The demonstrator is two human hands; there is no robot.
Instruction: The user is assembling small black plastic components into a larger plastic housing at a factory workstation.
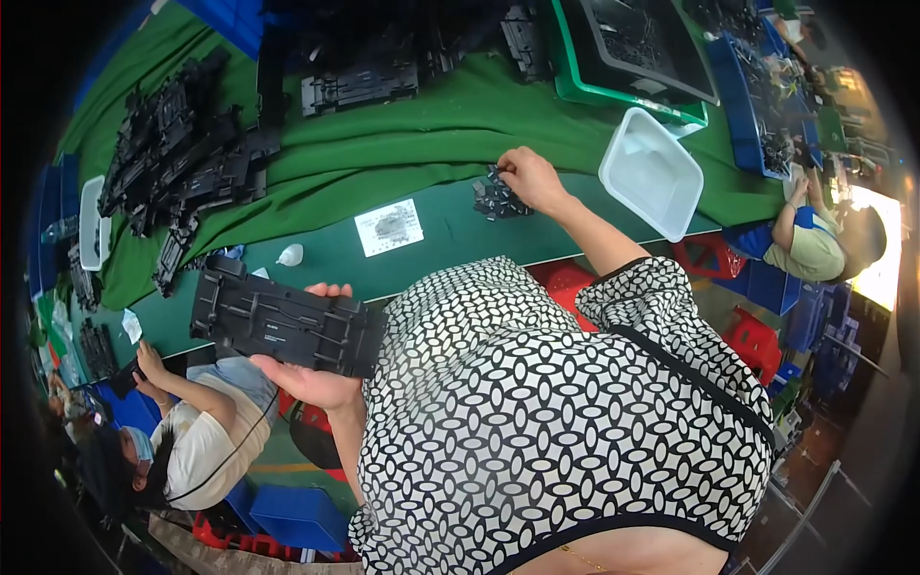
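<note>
A long black plastic frame [278, 321] with raised ribs and bars lies tilted across my left hand [311, 383]. That hand is closed round it, thumb along the near edge and fingertips showing over the far edge. My right hand [532, 180] reaches over a heap of small black plastic pieces [500, 199] on the green table. Its fingers are pinched together at the heap's upper edge, and whatever is between them is hidden. Between the hands lies a white sheet [388, 228] with a greyish patch of tiny bits on it.
A white tray [652, 177] stands right of the heap, below a green-rimmed bin [632, 101]. Black frames [182, 153] are piled on the green cloth at left. A small white bottle-like object [290, 255] sits nearby. Co-workers sit at left [216, 431] and right [815, 230].
</note>
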